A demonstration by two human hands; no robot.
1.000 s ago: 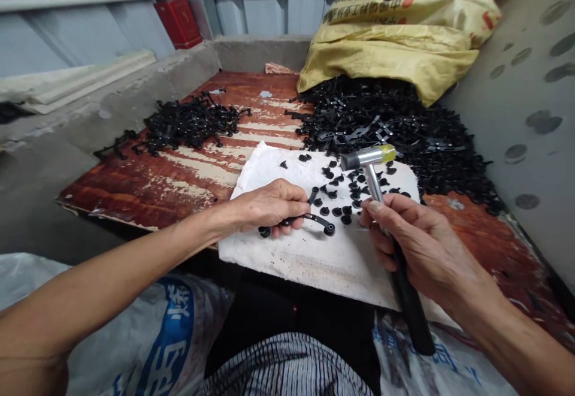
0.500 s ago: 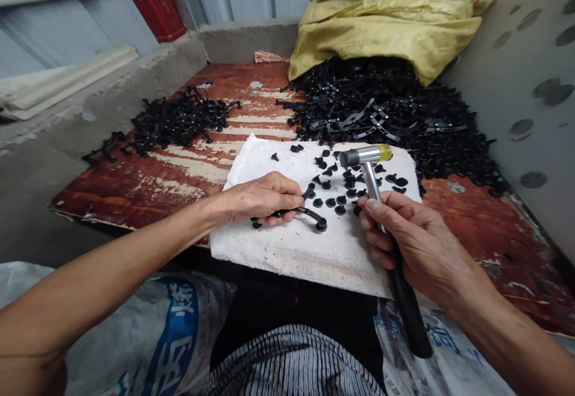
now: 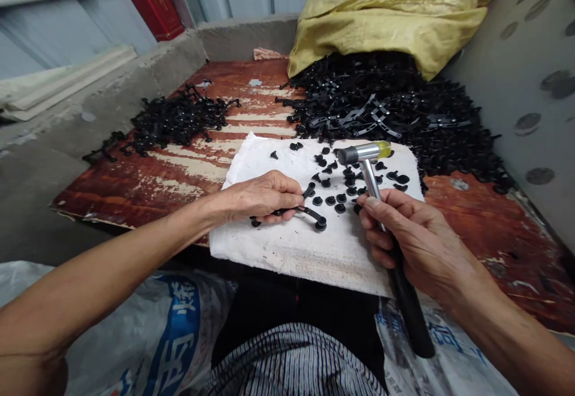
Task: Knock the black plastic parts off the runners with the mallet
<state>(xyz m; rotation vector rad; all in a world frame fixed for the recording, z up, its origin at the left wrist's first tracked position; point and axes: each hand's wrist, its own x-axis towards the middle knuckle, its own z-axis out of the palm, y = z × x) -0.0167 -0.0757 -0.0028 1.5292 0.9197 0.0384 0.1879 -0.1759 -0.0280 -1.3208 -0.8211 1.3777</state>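
My left hand (image 3: pixel 274 197) is closed around a black crossed-arm bracket (image 3: pixel 314 216), whose curved arms stick out past the fingers to the right; its middle is hidden in the grip. My right hand (image 3: pixel 399 234) grips a mallet (image 3: pixel 371 174) with a steel neck, a dark face, a yellow face and a black handle. The mallet's head stands above the cloth. Small black plugs (image 3: pixel 340 208) with round flat heads lie scattered on the folded white cloth (image 3: pixel 278 252) between and beyond my hands.
Behind the cloth is a large heap of black brackets (image 3: pixel 359 102), spilling from a yellow woven sack (image 3: pixel 386 30). A smaller pile of brackets (image 3: pixel 175 117) lies at the left on the worn red board (image 3: pixel 251 78). A concrete ledge (image 3: pixel 157 66) borders the board.
Both hands keep their holds on the bracket and the mallet, almost still. The view has shifted very slightly.
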